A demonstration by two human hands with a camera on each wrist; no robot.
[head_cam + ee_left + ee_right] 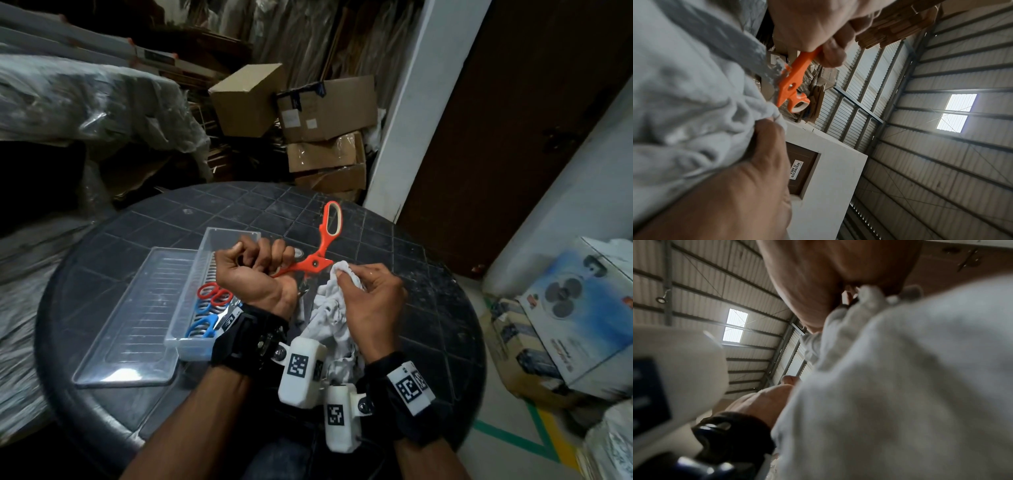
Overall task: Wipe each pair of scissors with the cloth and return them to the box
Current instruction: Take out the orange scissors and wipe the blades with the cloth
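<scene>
My left hand (255,260) grips one handle of the orange scissors (315,262); their other loop (332,219) sticks up and away from me. The blades point back toward me, mostly hidden behind my left wrist and the cloth. My right hand (363,287) pinches the white cloth (339,274) right beside the pivot. In the left wrist view the grey blade (748,47) runs along the cloth (684,97). The clear box (191,346) sits under my left wrist with red scissors (214,294) and blue scissors (202,325) inside. In the right wrist view the cloth (900,386) fills the frame.
The box's clear lid (137,315) lies flat to its left on the round dark table (239,212). Stacked cardboard boxes (322,113) stand beyond the table. A fan carton (565,308) and other boxes sit on the floor at the right.
</scene>
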